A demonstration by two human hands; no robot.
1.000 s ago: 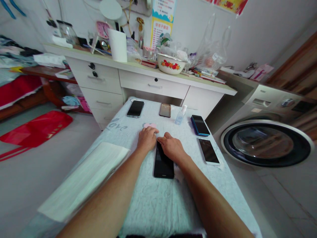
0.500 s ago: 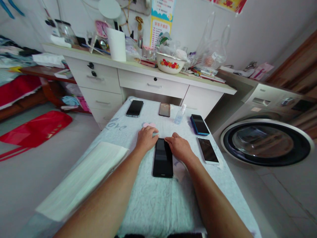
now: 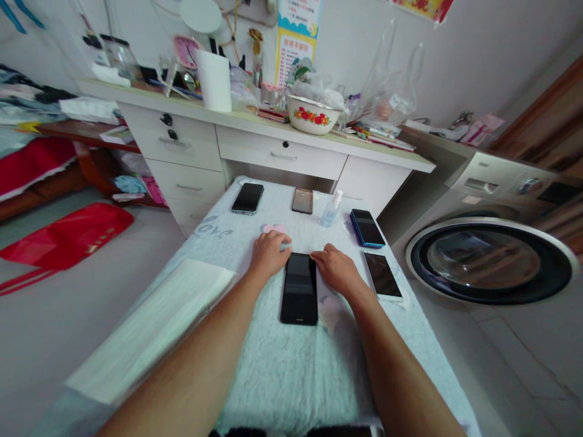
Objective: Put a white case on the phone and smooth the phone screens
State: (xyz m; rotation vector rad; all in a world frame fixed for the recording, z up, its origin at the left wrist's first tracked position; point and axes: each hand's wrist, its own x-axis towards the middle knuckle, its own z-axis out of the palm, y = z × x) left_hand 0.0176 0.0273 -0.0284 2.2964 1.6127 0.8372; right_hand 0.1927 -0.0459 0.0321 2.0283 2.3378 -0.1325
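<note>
A black smartphone (image 3: 299, 291) lies face up on the cloth-covered table in front of me. My left hand (image 3: 269, 254) rests by its upper left corner, fingers curled together. A small pale blue thing (image 3: 285, 247) shows between thumb and forefinger, too little of it to name. At the upper right corner, my right hand (image 3: 336, 267) has its fingers bent and closed, their tips against the phone's edge. Beyond the hands are a brown-tinted phone case (image 3: 302, 201) and a clear spray bottle (image 3: 331, 209), upright.
Other phones lie around: a dark one (image 3: 248, 198) at far left, a blue-edged one (image 3: 367, 229) and a white-framed one (image 3: 383, 276) on the right. A folded pale cloth (image 3: 155, 331) lies left. A desk (image 3: 282, 152) and a washing machine (image 3: 492, 261) stand beyond the table.
My right hand has slid a little to the right, from over the phone's upper right corner to its edge. The left hand and the phone look the same.
</note>
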